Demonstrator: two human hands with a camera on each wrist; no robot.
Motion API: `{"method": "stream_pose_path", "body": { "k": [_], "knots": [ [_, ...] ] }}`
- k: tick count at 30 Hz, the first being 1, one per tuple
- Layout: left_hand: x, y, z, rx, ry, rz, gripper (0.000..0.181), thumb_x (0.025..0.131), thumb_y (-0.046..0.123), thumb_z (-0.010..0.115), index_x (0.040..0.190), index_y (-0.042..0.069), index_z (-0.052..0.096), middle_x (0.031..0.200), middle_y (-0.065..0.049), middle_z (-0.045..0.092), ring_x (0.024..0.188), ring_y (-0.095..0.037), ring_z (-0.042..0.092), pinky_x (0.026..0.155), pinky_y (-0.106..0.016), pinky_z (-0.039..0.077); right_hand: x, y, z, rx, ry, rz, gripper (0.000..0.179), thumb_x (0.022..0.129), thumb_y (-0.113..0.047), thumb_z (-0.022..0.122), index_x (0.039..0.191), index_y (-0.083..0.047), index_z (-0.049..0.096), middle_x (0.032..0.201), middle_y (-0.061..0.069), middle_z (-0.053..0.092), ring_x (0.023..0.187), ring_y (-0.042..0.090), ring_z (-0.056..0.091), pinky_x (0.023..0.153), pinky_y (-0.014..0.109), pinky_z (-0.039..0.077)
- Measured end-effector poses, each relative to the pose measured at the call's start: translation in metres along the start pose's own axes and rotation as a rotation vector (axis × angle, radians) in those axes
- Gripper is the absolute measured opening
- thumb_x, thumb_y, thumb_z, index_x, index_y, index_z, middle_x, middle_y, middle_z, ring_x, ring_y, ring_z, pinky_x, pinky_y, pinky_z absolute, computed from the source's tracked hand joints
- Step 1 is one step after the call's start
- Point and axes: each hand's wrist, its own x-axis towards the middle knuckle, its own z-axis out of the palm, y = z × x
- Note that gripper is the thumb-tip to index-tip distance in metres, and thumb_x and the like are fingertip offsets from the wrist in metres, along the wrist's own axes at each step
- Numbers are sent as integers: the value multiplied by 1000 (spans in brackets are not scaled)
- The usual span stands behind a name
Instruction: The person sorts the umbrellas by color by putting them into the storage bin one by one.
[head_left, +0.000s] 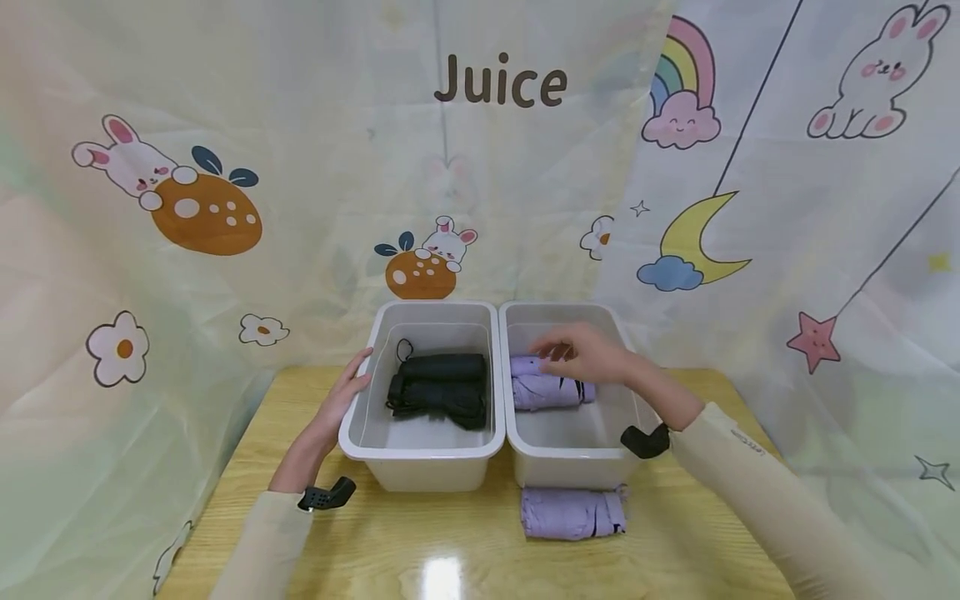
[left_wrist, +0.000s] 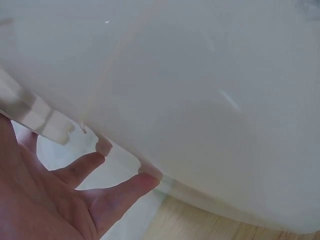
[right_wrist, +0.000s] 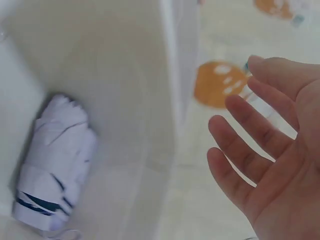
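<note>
Fingers extended, my left hand [head_left: 341, 408] touches the outer left side of a white plastic bin [head_left: 420, 454]. In the left wrist view its fingertips lie against the bin's wall [left_wrist: 200, 125]. Inside that bin are folded black umbrellas [head_left: 442, 367]. My right hand [head_left: 581, 354] hovers over the second white bin [head_left: 570, 455], holding nothing. Its fingers are loosely bent and spread in the right wrist view. Folded purple umbrellas [head_left: 547, 392] lie below it along that bin's left side; one purple umbrella [right_wrist: 55, 160] shows in the right wrist view.
Another folded purple umbrella [head_left: 572, 513] lies on the wooden table [head_left: 300, 542] in front of the right bin. The two bins stand side by side, rims together. A printed curtain [head_left: 315, 167] hangs close behind them and along both sides.
</note>
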Motion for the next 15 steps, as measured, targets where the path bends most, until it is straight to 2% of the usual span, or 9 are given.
{"method": "stream_pose_path", "body": {
  "k": [4, 7, 15],
  "knots": [
    [0, 2, 2, 1, -14, -15, 56, 107, 27, 35, 156, 16, 11, 157, -20, 12, 133, -44, 28, 98, -56, 37, -20, -30, -2, -46, -19, -88, 27, 89, -14, 72, 115, -13, 70, 105, -3, 69, 87, 11, 63, 72, 32, 53],
    [0, 1, 2, -7, -8, -27, 55, 107, 27, 35, 156, 18, 12, 157, -18, 13, 133, -44, 30, 98, -56, 37, -33, -49, 4, -75, -66, -120, 26, 90, -17, 71, 116, -16, 70, 107, -7, 68, 88, 11, 63, 72, 29, 51],
    [0, -1, 1, -3, -23, 0, 55, 108, 28, 32, 157, 19, 10, 157, -18, 13, 134, -44, 27, 98, -56, 36, -60, -83, 28, -131, -187, -118, 26, 92, -25, 69, 117, -19, 70, 108, -11, 64, 90, 5, 60, 72, 23, 50]
  ]
}}
